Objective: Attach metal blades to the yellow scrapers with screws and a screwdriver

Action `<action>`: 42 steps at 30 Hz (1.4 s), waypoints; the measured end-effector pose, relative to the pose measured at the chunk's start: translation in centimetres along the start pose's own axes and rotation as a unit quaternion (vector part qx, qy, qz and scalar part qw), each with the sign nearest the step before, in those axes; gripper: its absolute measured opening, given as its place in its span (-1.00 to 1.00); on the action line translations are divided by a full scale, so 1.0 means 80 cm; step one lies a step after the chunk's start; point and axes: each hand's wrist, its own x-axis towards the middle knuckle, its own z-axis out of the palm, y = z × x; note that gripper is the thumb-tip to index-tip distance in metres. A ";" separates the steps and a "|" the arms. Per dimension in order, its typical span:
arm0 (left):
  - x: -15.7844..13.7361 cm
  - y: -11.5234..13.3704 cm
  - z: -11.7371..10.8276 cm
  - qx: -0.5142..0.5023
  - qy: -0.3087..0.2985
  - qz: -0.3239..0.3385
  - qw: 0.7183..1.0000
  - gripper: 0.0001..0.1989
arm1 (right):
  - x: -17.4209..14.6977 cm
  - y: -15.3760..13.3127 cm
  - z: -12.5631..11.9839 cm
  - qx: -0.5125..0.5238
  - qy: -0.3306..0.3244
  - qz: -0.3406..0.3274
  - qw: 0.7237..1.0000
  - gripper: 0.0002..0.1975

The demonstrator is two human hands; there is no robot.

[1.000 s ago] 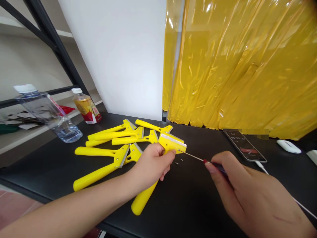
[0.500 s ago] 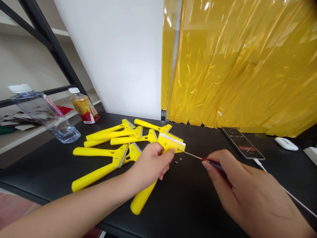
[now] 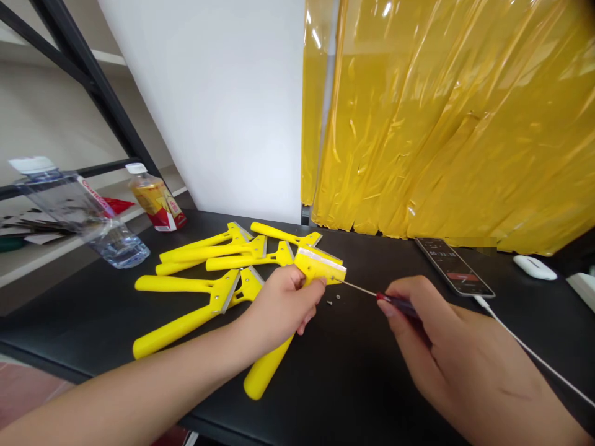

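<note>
My left hand is closed round the neck of a yellow scraper, whose head with a metal blade edge points away to the right. In my right hand is a screwdriver with a dark handle and a red collar. Its thin shaft reaches left, and the tip meets the scraper's head near a screw hole. Just below the head, a small screw and a tiny nut or washer lie on the black table. My fingers hide the scraper's neck.
Several other yellow scrapers lie in a loose pile to the left. Behind them stand a clear bottle and a labelled drink bottle. At the right are a phone with a white cable and a white earbud case.
The whole view has shifted very slightly. Both hands keep their holds, and the screwdriver tip stays at the same spot on the scraper's head.
</note>
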 end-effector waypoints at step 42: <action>0.013 0.009 -0.011 -0.037 -0.010 0.012 0.999 -0.65 | 0.033 0.007 0.020 0.284 0.010 0.224 0.932 -0.71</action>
